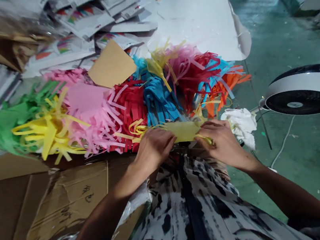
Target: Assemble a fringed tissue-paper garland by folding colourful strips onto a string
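Note:
Stretched between my hands is a strip of yellow tissue paper (pixel 182 131) with fringed ends. My left hand (pixel 156 143) pinches its left side, fingers closed. At the other side my right hand (pixel 216 137) grips the paper, fingers also closed. Just beyond lie piles of fringed tissue paper: a red bunch (pixel 132 106), a blue bunch (pixel 160 100), a pink bunch (pixel 93 114), a yellow bunch (pixel 49 132) and a green bunch (pixel 12 118). Orange fringes (pixel 217 97) spread past my right hand.
A tan card (pixel 112 65) rests on the piles. Behind are printed packets (pixel 84 19) on the white table (pixel 190 19). Crumpled white tissue (pixel 241 124) and a fan (pixel 303 92) are at right. An open cardboard box (pixel 69 197) stands at lower left.

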`<state>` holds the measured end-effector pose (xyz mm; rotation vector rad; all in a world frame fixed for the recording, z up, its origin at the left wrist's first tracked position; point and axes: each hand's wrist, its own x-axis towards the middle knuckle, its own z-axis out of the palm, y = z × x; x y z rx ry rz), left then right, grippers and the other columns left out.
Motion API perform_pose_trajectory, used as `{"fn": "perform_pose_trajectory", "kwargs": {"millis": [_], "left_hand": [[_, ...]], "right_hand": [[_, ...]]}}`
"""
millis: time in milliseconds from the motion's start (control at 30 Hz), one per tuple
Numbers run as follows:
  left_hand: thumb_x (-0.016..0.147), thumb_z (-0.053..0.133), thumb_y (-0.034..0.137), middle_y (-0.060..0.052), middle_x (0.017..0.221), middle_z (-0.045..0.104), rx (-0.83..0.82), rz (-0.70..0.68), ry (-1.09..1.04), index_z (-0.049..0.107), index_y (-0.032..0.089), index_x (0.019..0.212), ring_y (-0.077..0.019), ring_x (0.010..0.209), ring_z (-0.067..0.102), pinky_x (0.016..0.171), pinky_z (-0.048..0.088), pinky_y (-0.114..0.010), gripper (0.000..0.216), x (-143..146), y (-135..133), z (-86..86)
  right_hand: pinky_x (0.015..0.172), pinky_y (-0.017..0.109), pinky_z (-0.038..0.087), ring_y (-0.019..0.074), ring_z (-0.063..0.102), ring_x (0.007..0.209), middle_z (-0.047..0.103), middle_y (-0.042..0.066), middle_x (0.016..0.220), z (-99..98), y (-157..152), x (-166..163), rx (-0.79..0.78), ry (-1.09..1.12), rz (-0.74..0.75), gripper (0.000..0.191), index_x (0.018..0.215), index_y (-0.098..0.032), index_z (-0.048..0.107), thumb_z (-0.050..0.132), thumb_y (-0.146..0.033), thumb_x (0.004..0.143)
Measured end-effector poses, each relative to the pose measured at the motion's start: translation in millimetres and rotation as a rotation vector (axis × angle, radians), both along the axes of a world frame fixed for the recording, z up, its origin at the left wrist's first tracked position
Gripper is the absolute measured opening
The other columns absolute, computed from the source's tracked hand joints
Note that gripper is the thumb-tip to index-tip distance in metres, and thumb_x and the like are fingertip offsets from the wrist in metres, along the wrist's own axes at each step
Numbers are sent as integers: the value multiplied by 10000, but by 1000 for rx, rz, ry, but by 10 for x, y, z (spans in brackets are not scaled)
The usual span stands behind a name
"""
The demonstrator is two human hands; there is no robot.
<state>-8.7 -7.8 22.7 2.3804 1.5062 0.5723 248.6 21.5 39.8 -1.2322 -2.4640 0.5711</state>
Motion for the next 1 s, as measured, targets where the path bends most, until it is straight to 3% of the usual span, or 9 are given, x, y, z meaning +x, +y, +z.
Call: {"fn": "perform_pose_trajectory", "kwargs": {"millis": [133, 367, 633, 867, 1000], "left_hand": [[1041, 564, 313, -19, 732, 677, -118, 90, -79, 679, 195, 778, -183, 744, 647, 708, 442, -302, 311, -19, 41, 33], [1029, 577, 390, -34, 752, 742, -216, 337, 37, 748, 201, 946, -200, 686, 689, 576, 333, -276, 269, 7, 176, 70], [1045, 546, 445, -50, 697, 731, -141, 343, 176, 738, 205, 960, -199, 603, 664, 531, 257, -289, 319, 51, 238, 3], [1060, 507, 464, -52, 675, 713, -136, 356, 243, 732, 208, 956, -213, 591, 666, 532, 184, -305, 356, 73, 269, -32], [1058, 510, 470, -62, 670, 705, -137, 370, 328, 738, 200, 965, -228, 594, 652, 537, 218, -309, 365, 129, 295, 22]], "right_hand": [[809, 395, 307, 259, 679, 991, 764, 27, 865, -56, 44, 12, -21, -74, -77, 229, 799, -218, 676, 594, -265, 1008], [879, 432, 342, 312, 666, 1085, 786, 96, 986, -141, 80, -57, 35, -177, -198, 183, 978, -213, 713, 565, -315, 1015], [891, 454, 368, 328, 669, 1004, 764, 122, 869, -168, 101, -156, 121, -253, -259, 324, 902, -195, 700, 493, -383, 1066], [859, 450, 374, 324, 665, 961, 744, 118, 794, -182, 153, -202, 157, -295, -261, 313, 874, -196, 696, 514, -380, 1051], [850, 457, 373, 316, 648, 938, 744, 112, 772, -196, 142, -221, 194, -310, -254, 299, 870, -208, 680, 507, -377, 1046]]}}
